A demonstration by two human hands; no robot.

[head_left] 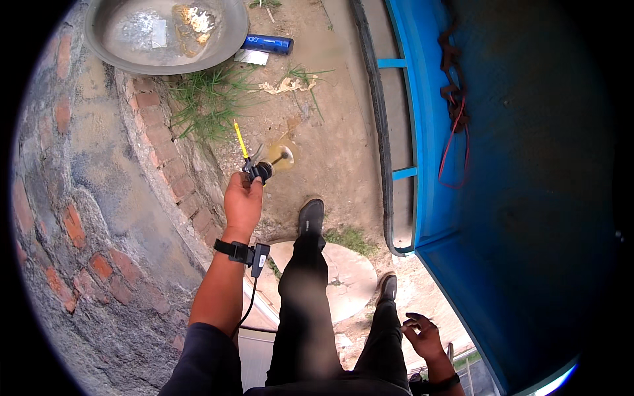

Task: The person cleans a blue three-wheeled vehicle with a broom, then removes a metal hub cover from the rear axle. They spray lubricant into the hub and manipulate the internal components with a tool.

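My left hand grips a small hand sprayer by its black top, above the dirt ground. A thin yellow nozzle tube points up from the top, and a translucent yellowish container extends to the right. A black strap with a small dark device is round my left wrist. Low at the right, my right hand has curled fingers beside my leg; what they hold, if anything, is too small to make out.
A large metal basin lies at the top, beside a blue cylinder. A brick-and-plaster wall runs along the left. A blue metal structure with hanging dark chain and red wire stands at the right. A round concrete slab and grass patches lie underfoot.
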